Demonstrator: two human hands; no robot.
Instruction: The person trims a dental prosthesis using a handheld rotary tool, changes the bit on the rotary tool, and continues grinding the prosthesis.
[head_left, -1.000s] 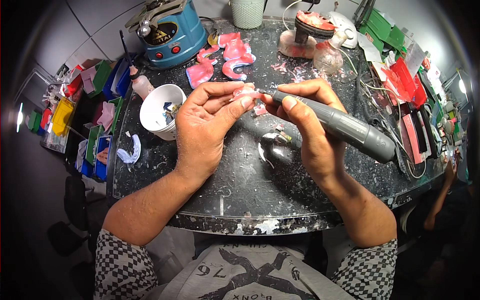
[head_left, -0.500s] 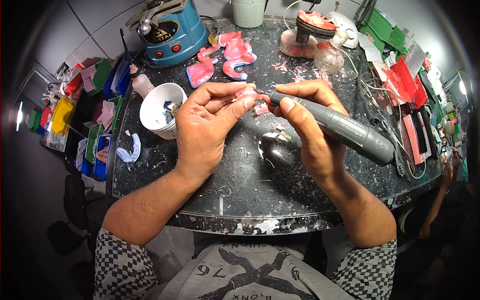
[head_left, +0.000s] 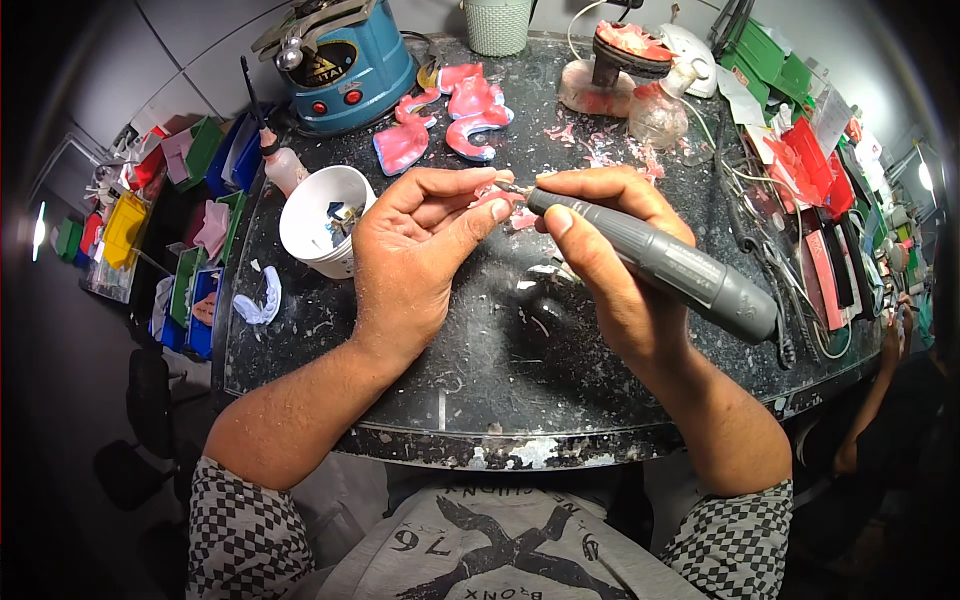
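My left hand is closed, with thumb and fingertips pinching a small pink denture piece above the bench. Most of that piece is hidden by the fingers. My right hand wraps round a dark grey rotary handpiece, held like a pen with its nose pointing left. The thin bur at its nose meets the edge of the pink piece; whether it touches cannot be told. Left of my left hand stands a white tub with scraps inside. Pink-coated dental moulds lie beyond my hands.
A blue machine stands at the back left, near a dropper bottle. A pale horseshoe-shaped mould lies on the left. Pink shavings, a glass bottle and a red tray are to the right. Another person's arm shows far right.
The handpiece and my right hand have shifted slightly left and down, and the handpiece's rear end has dropped. My left hand has barely moved, still pinching the pink piece.
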